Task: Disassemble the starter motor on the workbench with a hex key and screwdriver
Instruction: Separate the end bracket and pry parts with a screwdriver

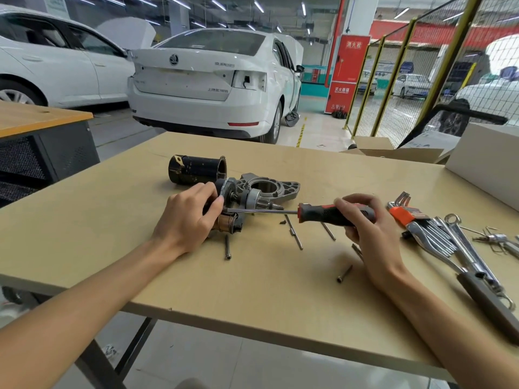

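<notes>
Red-and-black screwdriver [335, 214] gripped in right hand [365, 220], blade level, tip apparently at armature assembly [233, 203] | left hand [188, 217] curled around that assembly, mid-workbench [266, 276], black motor housing [196, 169] just behind | keep blade seated, lever gently, brace part firmly | forearms low over near edge

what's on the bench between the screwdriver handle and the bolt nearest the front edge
In the head view, between the screwdriver handle and the front bolt lies only bare bench; two long bolts lie just left of it.
</notes>
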Action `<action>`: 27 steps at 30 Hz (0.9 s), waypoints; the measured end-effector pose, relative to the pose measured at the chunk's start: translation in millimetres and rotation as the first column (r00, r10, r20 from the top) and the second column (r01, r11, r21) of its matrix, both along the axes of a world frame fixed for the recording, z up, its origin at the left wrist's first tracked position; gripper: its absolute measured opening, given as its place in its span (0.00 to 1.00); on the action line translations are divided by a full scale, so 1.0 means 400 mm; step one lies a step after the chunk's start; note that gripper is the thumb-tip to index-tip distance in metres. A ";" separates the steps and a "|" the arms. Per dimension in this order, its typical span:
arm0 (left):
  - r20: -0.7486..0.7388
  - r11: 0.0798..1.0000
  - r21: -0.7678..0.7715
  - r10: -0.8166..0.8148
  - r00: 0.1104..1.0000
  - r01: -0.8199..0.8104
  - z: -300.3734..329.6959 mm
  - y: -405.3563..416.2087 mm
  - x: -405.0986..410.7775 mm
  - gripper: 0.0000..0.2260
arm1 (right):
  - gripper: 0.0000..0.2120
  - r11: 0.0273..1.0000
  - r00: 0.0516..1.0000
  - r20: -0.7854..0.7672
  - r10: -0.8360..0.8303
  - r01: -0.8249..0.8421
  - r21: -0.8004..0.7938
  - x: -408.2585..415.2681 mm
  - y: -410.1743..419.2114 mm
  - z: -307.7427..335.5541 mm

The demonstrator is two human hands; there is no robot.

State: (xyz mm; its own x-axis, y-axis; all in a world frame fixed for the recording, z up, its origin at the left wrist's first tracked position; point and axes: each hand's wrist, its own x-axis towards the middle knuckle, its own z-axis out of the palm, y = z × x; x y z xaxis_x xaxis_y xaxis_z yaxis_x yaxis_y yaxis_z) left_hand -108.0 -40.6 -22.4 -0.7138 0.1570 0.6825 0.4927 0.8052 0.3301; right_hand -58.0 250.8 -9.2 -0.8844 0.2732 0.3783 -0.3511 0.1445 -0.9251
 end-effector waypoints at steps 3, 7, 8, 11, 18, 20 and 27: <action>0.032 0.997 -0.056 -0.043 0.999 0.045 0.007 -0.012 0.006 0.14 | 0.12 1.000 1.000 -0.002 -0.017 0.017 0.019 -0.001 -0.006 -0.004; 0.080 0.965 -0.205 -0.148 0.986 0.161 0.014 -0.045 0.013 0.19 | 0.14 0.990 0.995 -0.034 -0.095 0.098 0.106 -0.003 -0.007 -0.003; 0.089 0.962 -0.213 -0.157 0.984 0.172 0.015 -0.049 0.014 0.20 | 0.12 0.989 0.995 -0.037 -0.096 0.099 0.109 -0.001 -0.007 -0.002; 0.099 0.965 -0.183 -0.170 0.980 0.186 0.015 -0.050 0.014 0.20 | 0.06 1.000 0.999 -0.033 -0.003 0.003 -0.017 0.008 -0.010 0.002; 0.068 0.974 -0.177 -0.128 0.989 0.138 0.011 -0.039 0.013 0.21 | 0.18 0.998 0.999 -0.022 -0.040 0.041 0.050 0.013 -0.013 0.002; 0.075 0.979 -0.160 -0.119 0.990 0.130 0.010 -0.040 0.012 0.21 | 0.16 0.989 0.997 -0.010 -0.078 0.079 0.122 0.009 -0.011 -0.003; 0.162 0.979 -0.016 -0.199 0.966 0.205 0.015 -0.051 0.018 0.22 | 0.04 0.997 1.000 -0.008 0.030 -0.030 -0.071 0.023 -0.016 0.014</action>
